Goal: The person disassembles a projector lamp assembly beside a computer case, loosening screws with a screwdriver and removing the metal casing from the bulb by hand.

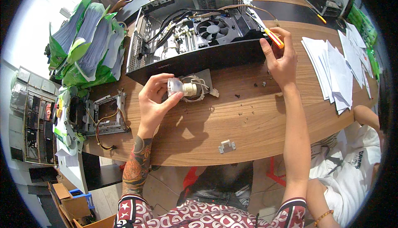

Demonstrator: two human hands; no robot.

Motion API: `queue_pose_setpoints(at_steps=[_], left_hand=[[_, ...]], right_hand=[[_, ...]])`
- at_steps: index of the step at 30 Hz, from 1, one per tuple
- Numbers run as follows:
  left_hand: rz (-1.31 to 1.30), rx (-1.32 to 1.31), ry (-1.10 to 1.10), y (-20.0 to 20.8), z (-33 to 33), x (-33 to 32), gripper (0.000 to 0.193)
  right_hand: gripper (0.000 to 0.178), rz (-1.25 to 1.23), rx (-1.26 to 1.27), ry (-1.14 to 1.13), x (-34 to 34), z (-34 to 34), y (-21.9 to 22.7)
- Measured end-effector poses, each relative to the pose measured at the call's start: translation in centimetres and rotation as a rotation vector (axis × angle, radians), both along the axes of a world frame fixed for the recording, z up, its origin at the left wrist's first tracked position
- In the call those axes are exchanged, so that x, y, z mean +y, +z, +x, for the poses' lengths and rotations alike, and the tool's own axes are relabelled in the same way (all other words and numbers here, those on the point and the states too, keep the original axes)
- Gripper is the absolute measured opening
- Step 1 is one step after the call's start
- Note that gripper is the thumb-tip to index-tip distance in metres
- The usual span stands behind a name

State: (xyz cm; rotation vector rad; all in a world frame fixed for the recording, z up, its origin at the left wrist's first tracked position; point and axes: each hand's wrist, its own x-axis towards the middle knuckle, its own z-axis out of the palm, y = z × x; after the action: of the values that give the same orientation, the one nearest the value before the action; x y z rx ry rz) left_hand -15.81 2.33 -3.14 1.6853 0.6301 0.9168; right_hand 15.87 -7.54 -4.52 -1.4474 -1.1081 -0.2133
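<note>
My left hand (152, 101) is closed round a projector lamp (175, 87) with a clear glass reflector and a cream-coloured base, raised over the table. White wires (202, 88) with a small connector trail from the base, in front of a grey metal plate (205, 75). In my right hand (282, 64) is a screwdriver (275, 38) with a yellow and red handle. Its shaft points up and left, toward the right end of an open desktop computer case (199, 58). A black cooling fan (213, 29) and dark cables show inside the case.
Loose screws (246, 113) and a small cream bracket (226, 147) lie on the wooden table (199, 145). A metal frame with cables (108, 112) and green paper packs (89, 41) stand left; papers (329, 70) lie right. People sit at the far side and right, one in white (352, 161).
</note>
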Motion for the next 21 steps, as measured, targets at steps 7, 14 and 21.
queue_pose_setpoints(at_steps=[7, 14, 21], left_hand=[[0.041, 0.018, -0.009, 0.02, 0.12, -0.12, 0.05], [0.158, -0.004, -0.027, -0.79, 0.42, -0.12, 0.052], [0.313, 0.072, -0.019, -0.93, 0.61, -0.19, 0.056]], right_hand=[[0.035, 0.014, -0.039, -0.003, 0.06, 0.22, -0.23], [0.036, -0.022, -0.013, -0.003, -0.09, 0.05, 0.06], [0.035, -0.019, -0.032, -0.017, -0.02, 0.34, -0.22]])
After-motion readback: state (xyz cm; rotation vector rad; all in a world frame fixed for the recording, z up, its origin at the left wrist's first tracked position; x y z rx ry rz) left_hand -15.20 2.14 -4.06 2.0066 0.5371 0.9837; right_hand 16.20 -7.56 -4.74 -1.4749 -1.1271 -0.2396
